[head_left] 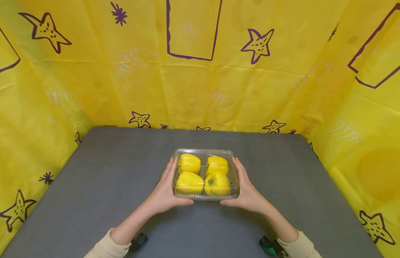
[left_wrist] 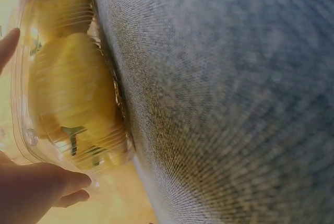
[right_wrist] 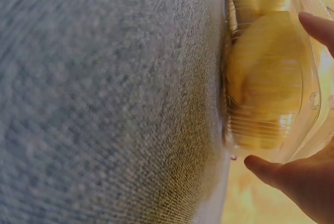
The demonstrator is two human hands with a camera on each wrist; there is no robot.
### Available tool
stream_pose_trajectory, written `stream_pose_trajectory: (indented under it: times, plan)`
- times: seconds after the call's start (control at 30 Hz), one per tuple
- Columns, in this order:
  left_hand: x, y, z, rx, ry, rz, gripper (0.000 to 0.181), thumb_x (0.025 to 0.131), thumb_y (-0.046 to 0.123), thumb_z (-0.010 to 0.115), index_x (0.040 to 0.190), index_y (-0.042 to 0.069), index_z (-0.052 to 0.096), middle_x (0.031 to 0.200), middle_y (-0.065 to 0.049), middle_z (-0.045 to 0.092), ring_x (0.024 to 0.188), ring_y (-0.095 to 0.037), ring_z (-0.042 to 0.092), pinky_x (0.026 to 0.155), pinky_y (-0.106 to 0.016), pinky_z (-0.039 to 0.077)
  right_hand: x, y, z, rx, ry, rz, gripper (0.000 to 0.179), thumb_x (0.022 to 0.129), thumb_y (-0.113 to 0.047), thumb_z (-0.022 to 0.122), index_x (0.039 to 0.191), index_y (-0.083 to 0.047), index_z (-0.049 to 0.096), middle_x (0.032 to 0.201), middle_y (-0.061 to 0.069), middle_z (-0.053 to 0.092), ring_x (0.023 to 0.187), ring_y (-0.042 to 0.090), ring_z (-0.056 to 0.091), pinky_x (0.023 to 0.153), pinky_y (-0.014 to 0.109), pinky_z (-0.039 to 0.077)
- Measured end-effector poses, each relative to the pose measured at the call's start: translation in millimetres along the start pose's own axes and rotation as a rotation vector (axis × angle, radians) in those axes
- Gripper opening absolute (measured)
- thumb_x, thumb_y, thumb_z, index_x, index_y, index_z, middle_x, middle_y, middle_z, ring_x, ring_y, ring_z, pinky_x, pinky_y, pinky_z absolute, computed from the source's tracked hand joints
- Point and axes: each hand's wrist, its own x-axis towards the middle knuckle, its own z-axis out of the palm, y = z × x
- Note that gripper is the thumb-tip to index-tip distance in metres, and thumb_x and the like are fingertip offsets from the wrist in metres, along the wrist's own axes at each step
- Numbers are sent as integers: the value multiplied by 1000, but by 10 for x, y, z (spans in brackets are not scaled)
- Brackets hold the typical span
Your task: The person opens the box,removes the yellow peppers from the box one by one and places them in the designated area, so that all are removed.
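Observation:
A clear plastic clamshell box [head_left: 203,151] with a closed lid sits in the middle of the grey table, several yellow bell peppers [head_left: 189,183] inside it. My left hand [head_left: 164,193] holds its left side, fingers along the wall and thumb at the front corner. On the opposite side my right hand [head_left: 250,197] holds it the same way. Through the ribbed wall in the left wrist view, a pepper [left_wrist: 73,88] and a green stem show. The right wrist view has another pepper [right_wrist: 269,62] behind the plastic, near my right thumb [right_wrist: 266,169]. The box's underside is hidden.
Grey cloth covers the table [head_left: 106,168] around the box. A yellow curtain [head_left: 138,82] with purple starfish drawings hangs behind it and along both sides. Dark straps [head_left: 138,242] sit at my wrists, below the light sleeves [head_left: 108,247].

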Motion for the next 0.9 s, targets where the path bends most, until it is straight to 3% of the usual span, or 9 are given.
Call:
stream_pose_trajectory:
  times: [0.27, 0.6, 0.9]
  plan:
    - [1, 5, 16, 30, 19, 16, 136, 60, 35, 94, 158, 14, 3, 162, -16, -2, 147, -39, 3, 104, -70, 19, 1, -7, 1, -30, -1, 2, 125, 64, -38, 91, 157, -19, 10, 163, 8, -1, 146, 37, 9, 102, 72, 23]
    - [-6, 44, 43, 102, 73, 20, 132, 61, 50, 90, 158, 14, 8, 162, -18, 5, 147, -37, 10, 104, -67, 26, -4, -47, 4, -62, 42, 1, 118, 66, -42, 89, 157, -19, 18, 163, 10, 5, 146, 38, 14, 101, 72, 24]
    - [-21, 90, 125, 242, 180, 41, 131, 60, 58, 87, 158, 12, 12, 159, -20, 18, 133, -47, 38, 93, -62, 43, -6, -72, 5, -96, 86, -14, 116, 65, -42, 90, 156, -16, 23, 162, 12, 13, 144, 37, 21, 102, 70, 27]
